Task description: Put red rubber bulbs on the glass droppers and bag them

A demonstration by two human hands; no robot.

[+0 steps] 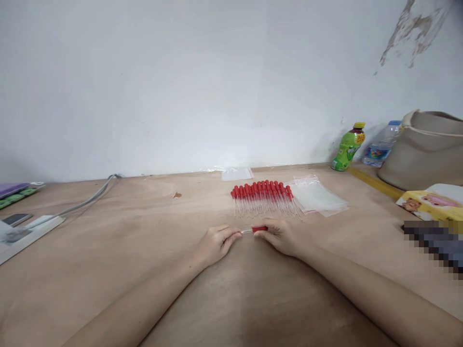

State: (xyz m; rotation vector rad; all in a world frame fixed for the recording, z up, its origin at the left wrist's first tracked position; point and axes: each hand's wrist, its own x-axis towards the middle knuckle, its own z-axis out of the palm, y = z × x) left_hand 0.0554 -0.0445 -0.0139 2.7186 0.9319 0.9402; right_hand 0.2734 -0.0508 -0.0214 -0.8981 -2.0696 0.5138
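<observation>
A glass dropper (247, 231) with a red rubber bulb lies level between my two hands. My left hand (219, 242) pinches the clear tube end. On the other side, my right hand (281, 236) grips the red bulb between thumb and fingers. Just beyond my hands, several droppers with red bulbs (263, 190) lie side by side on the table, bulbs toward the wall and clear tubes toward me. Clear plastic bags (320, 195) lie flat to their right, touching or close to the row.
On the table (108, 250), a white-and-clear bag (237, 174) lies near the wall. At right stand a green bottle (347, 148), a water bottle (381, 144) and a beige basket (423, 149), with a yellow pack (430, 203) nearer. A cable (85, 200) and phone (16, 220) are left.
</observation>
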